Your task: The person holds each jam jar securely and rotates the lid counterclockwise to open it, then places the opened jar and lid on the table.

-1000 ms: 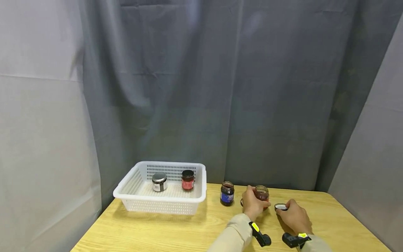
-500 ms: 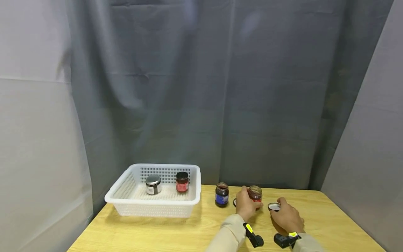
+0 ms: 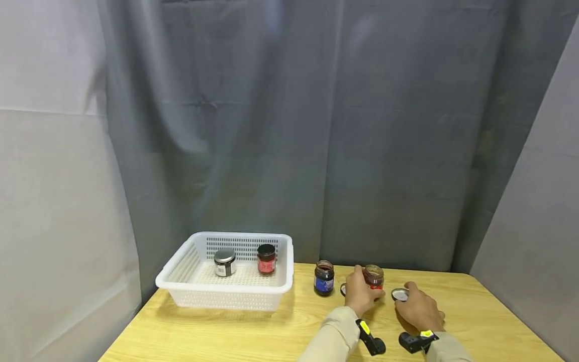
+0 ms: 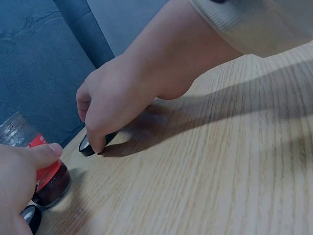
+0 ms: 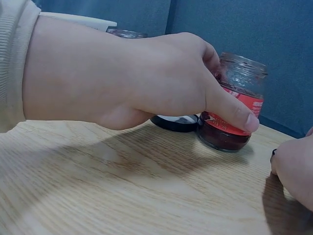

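Note:
My left hand (image 3: pixel 359 292) grips an uncapped glass jar (image 5: pixel 234 105) with a red label and dark contents, thumb across its front. The jar stands on the table. To the right of it, my right hand (image 3: pixel 419 307) pinches a black-rimmed lid (image 3: pixel 400 294) by its edge, its pale inside showing. In the left wrist view that lid (image 4: pixel 87 146) is tilted, low at the tabletop. A second black lid (image 5: pixel 176 122) with a pale inside lies beside the jar, partly hidden by my left hand. Left of that hand stands an uncapped jar (image 3: pixel 323 279) with a blue label.
A white perforated basket (image 3: pixel 221 297) stands on the left of the wooden table (image 3: pixel 217 334). In it are a silver-lidded jar (image 3: pixel 224 262) and a black-lidded jar (image 3: pixel 266 259) with a red label. A grey curtain (image 3: pixel 253 151) hangs behind the table.
The lid in my right hand has tipped, and more of its pale inside now shows. My left hand keeps its grip on the red-labelled jar. The head view has shifted slightly.

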`<state>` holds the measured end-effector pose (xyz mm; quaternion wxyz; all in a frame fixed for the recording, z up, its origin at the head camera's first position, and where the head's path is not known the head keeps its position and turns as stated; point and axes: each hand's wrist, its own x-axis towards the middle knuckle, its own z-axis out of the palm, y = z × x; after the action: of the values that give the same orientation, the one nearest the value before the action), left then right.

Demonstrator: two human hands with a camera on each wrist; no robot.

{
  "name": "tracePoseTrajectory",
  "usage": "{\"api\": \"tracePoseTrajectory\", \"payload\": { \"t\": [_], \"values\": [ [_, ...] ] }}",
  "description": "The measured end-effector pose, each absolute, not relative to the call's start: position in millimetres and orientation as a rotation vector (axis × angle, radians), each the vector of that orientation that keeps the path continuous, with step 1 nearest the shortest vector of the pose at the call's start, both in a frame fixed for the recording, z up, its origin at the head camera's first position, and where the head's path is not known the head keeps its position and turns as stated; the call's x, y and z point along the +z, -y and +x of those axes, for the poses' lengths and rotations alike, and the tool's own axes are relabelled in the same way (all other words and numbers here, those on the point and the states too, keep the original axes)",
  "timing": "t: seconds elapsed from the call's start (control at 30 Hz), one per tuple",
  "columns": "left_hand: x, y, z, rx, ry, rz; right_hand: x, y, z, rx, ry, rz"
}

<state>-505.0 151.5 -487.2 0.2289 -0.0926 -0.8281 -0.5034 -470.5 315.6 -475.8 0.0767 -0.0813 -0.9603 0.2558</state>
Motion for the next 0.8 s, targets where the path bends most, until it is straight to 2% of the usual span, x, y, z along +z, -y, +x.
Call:
{"api": "tracePoseTrajectory", "payload": {
  "t": [0.33,0.8],
  "values": [
    [-482.5,-153.2,-504.9,-1.306,2.373,-0.278,-476.4,-314.1,-472.4,0.711,2.931,-0.343],
    [-481.1,-148.0,-504.6,-1.323,2.429,-0.287,-483.7,-313.3,-476.5,0.692,2.954,-0.335]
  ]
}}
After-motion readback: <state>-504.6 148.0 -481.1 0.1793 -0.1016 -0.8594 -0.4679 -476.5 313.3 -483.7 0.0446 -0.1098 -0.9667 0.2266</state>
